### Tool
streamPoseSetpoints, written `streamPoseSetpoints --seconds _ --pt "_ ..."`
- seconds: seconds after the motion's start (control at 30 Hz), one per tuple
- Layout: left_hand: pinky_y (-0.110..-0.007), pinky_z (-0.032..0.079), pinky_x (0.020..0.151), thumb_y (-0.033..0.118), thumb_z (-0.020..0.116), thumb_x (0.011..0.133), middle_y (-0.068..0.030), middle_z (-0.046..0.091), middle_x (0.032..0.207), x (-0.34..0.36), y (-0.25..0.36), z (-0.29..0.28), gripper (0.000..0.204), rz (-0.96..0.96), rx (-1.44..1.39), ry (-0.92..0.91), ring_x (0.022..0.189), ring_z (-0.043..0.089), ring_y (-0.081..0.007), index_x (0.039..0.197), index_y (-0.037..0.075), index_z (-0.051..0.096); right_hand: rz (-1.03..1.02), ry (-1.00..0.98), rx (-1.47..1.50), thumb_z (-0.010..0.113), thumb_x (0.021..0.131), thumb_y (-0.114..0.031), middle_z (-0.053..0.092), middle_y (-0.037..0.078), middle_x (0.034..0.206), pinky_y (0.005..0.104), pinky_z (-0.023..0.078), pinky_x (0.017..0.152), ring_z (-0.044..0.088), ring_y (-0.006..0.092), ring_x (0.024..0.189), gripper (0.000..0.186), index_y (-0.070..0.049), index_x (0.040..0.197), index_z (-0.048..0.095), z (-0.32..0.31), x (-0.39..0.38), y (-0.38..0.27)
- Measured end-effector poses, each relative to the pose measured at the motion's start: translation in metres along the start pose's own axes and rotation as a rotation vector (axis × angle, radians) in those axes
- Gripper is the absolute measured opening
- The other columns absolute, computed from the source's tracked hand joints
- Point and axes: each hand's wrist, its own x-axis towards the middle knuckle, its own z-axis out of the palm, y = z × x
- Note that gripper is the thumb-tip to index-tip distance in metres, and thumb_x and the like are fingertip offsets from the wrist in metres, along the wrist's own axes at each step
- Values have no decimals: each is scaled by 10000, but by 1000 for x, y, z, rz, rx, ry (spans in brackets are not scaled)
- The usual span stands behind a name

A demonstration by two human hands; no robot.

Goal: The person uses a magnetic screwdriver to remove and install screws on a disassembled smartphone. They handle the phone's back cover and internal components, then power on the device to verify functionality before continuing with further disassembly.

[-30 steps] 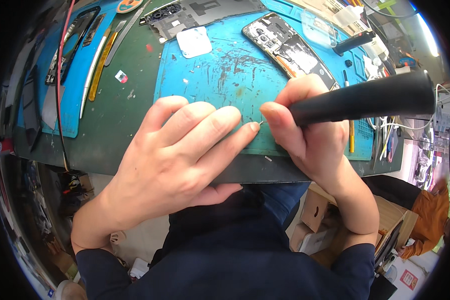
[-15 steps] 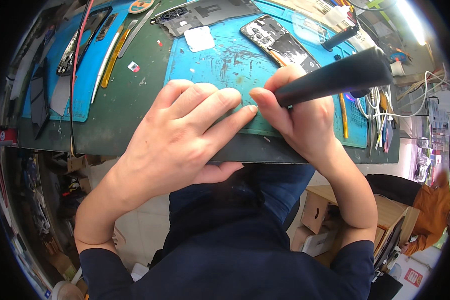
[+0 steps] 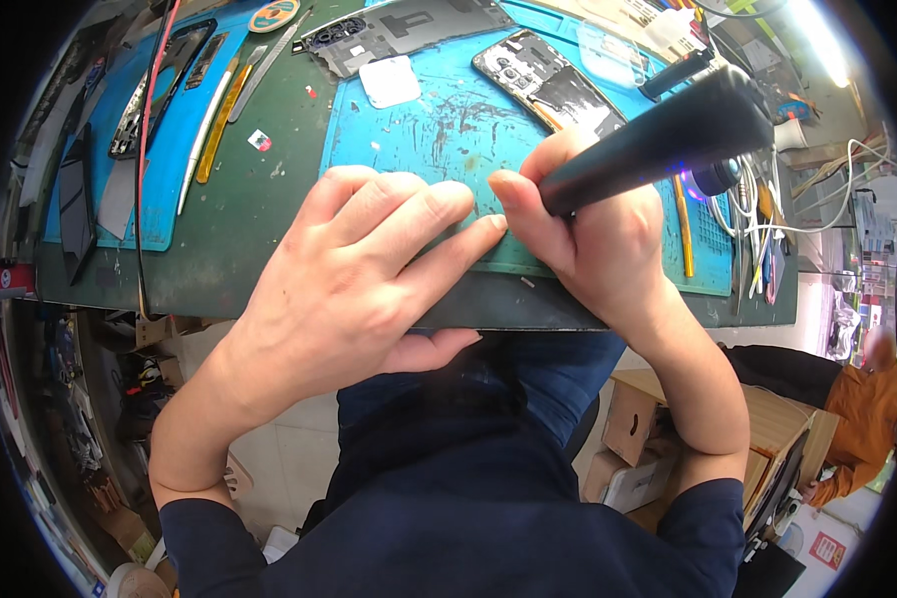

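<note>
My right hand (image 3: 608, 234) is closed round a thick black cylindrical tool (image 3: 658, 140). The tool's handle leans up to the right, and my hand hides its working tip. Palm down at the mat's near edge is my left hand (image 3: 354, 264), its thumb apart over the bench edge and its fingers bent forward. Its index fingertip almost meets my right thumb; anything beneath the fingertips is hidden. Beyond my hands, on the blue work mat (image 3: 419, 140), lies an opened phone (image 3: 543, 80) with its inner parts bare, partly behind my right hand.
A white rounded-square piece (image 3: 390, 82) and a grey phone panel (image 3: 409, 35) lie at the back. At left, a second blue mat (image 3: 159, 224) carries phone parts, near tweezers (image 3: 264, 65) and a yellow strip (image 3: 223, 125). White cables (image 3: 752, 214) crowd the right side; a person in orange (image 3: 862, 429) is beyond.
The bench and its things have shifted slightly left in view. My right hand and the black tool have moved a little left too; both hands keep the same pose.
</note>
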Motion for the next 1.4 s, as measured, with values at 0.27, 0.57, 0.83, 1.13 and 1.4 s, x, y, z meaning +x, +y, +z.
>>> streamPoseSetpoints --seconds 0.27,0.57,0.83,1.13,1.4 --pt "-498 468 1048 381 903 700 -66 606 1339 0 0 1 696 -1 -1 7 1195 579 -302 1307 81 740 -24 -14 13 859 977 -159 641 52 724 321 445 535 586 185 579 268 -37 844 661 1 1 1" --pt "-502 471 1051 373 909 693 -68 610 1344 0 -1 1 678 -1 6 9 1202 583 -308 1279 77 742 -43 -5 4 863 974 -161 645 49 731 317 449 537 588 182 583 270 -36 848 659 4 0 2" --pt "-501 471 1047 369 909 688 -70 610 1335 0 0 0 674 1 12 -2 1198 586 -309 1274 79 742 -20 51 19 862 971 -147 652 56 739 322 458 538 599 181 589 257 -32 861 660 3 3 4" --pt "-497 471 1046 365 908 686 -73 614 1327 1 0 1 668 3 3 18 1195 586 -308 1268 79 746 -20 -12 19 867 969 -146 647 52 734 308 449 531 583 170 578 259 -27 853 667 3 0 0" --pt "-498 472 1046 365 912 681 -70 611 1330 0 0 2 678 3 0 19 1197 582 -311 1275 81 748 -29 -15 -6 866 970 -165 649 51 741 323 442 537 580 183 587 274 -33 838 665 2 3 -2"
